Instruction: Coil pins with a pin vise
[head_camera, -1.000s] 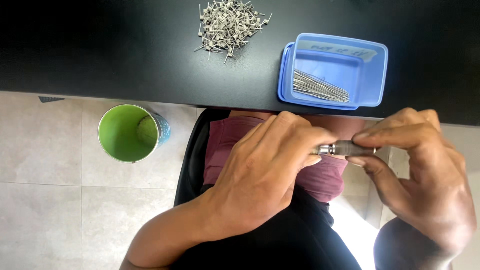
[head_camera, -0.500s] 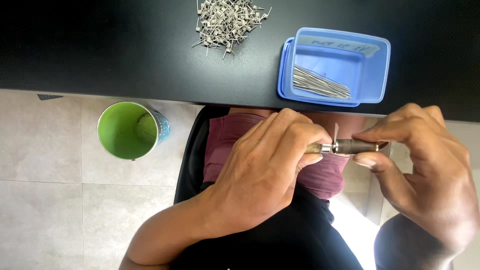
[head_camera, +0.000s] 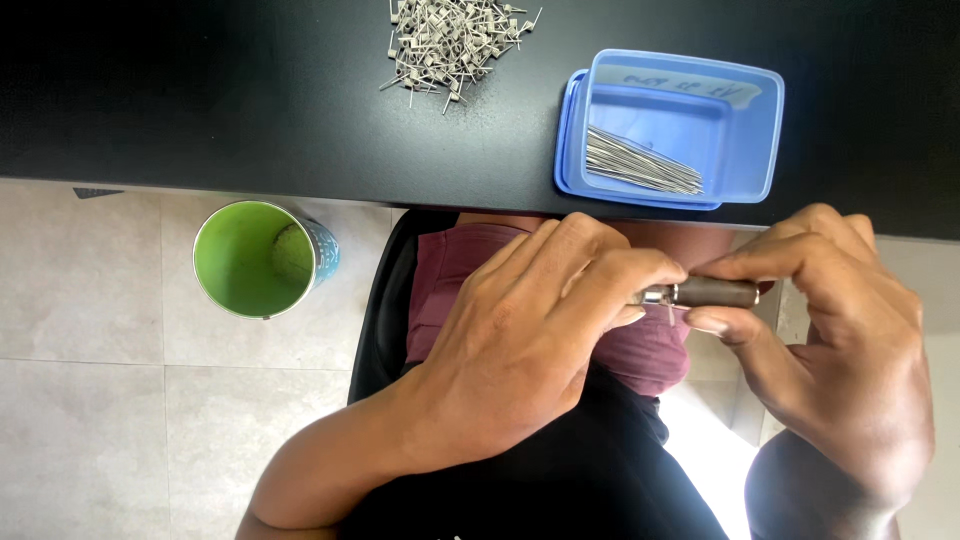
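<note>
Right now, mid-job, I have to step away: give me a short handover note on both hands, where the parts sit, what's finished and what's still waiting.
Left hand: fingertips closed on the metal front end of the small tool, over the lap.
Right hand: pinches the tool's dark barrel between thumb and fingers.
Blue container on the black table: holds a bundle of straight wires.
Done: a pile of coiled wire pieces lies at the table's far edge.
Left: the straight wires in the container.
Green cup stands on the floor, apart.
</note>
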